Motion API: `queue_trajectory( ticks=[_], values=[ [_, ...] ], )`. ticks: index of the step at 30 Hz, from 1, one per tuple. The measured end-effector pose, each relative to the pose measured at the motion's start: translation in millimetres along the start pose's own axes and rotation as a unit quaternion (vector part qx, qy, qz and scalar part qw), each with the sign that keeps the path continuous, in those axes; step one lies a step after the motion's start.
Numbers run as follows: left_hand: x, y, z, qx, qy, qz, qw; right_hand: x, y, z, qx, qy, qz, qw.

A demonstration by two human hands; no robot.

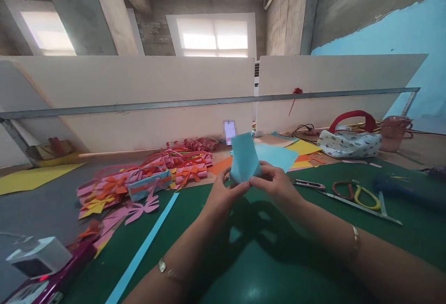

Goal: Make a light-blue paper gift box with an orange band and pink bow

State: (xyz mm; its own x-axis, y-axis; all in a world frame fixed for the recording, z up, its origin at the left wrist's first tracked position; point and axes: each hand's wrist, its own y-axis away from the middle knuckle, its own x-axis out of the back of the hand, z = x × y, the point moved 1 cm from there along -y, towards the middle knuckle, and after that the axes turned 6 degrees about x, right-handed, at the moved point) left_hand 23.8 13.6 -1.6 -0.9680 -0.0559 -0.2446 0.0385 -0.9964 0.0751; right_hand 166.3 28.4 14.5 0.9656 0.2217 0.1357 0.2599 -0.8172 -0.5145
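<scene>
A folded piece of light blue paper (245, 157) is held up above the green mat (265, 271), pinched along its lower edge by both hands. My left hand (225, 190) grips its lower left side, thumb in front. On the lower right, my right hand (273, 181) closes on it with thumb and fingers. The paper stands upright, with creases near its bottom; its back is hidden from me. Lying on the mat to the left is a long light blue paper strip (144, 246), apart from both hands.
Pink, orange and yellow paper pieces (146, 178) lie heaped at left. Coloured sheets (278, 153) are behind my hands. At right lie a cutter knife (309, 184), scissors (355, 194) and a ruler (362, 208); farther back stand a cloth bag (348, 143) and a pink cup (393, 134).
</scene>
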Motion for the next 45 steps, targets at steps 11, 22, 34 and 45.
queue_trajectory(
  ticks=[11, 22, 34, 45],
  values=[
    [-1, 12, 15, -0.181, -0.376, 0.156, 0.895, -5, 1, 2, -0.031, 0.018, 0.015, 0.999],
    [-3, 12, 14, -0.214, -0.401, 0.069, 0.888, -5, 0, 4, -0.027, 0.077, -0.021, 0.996],
    [4, 5, 12, -0.108, -0.297, 0.040, 0.948, 5, -2, 3, 0.015, 0.134, -0.016, 0.991],
    [8, 2, 17, -0.065, -0.232, 0.014, 0.970, 12, -3, 5, 0.180, 0.240, -0.084, 0.950]
  ],
)
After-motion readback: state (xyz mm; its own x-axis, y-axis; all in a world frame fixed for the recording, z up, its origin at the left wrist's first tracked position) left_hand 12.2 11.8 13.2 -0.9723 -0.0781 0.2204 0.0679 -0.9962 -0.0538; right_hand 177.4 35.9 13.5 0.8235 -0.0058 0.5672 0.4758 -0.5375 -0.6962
